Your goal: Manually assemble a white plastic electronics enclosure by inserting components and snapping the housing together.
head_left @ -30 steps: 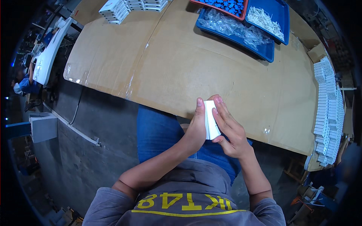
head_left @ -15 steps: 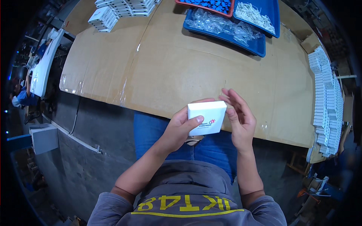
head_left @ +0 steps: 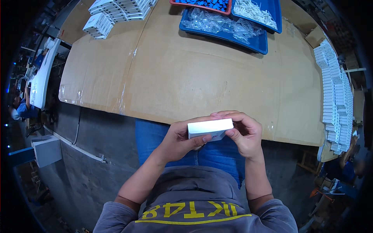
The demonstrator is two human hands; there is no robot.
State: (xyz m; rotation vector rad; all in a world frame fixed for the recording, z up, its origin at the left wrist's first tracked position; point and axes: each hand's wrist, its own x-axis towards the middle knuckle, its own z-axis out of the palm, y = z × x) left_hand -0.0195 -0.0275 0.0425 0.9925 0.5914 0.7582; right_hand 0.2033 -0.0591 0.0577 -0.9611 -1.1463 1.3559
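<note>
Just off the table's near edge, above my lap, I hold a small flat white box [head_left: 210, 126] between both hands. Its blank narrow side faces up, and its printed front is tilted mostly out of sight. My left hand [head_left: 180, 140] grips the left end, thumb across the front and fingers behind. At the right end, my right hand [head_left: 247, 136] is closed on the box, with the thumb at its right corner. The right fingers curl over behind it toward the left fingertips, partly hidden.
A cardboard-covered table [head_left: 171, 77] spreads ahead. At its back stand a blue tray of clear plastic bags [head_left: 258, 47], a red tray of blue pieces [head_left: 211, 4] and a blue tray of white pieces [head_left: 256, 13]. White boxes are stacked far left [head_left: 99, 25] and right [head_left: 330, 101].
The box has tipped so its narrow side faces up and its front is turned away. My right hand has moved from open beside it to gripping its right end. The view has shifted slightly.
</note>
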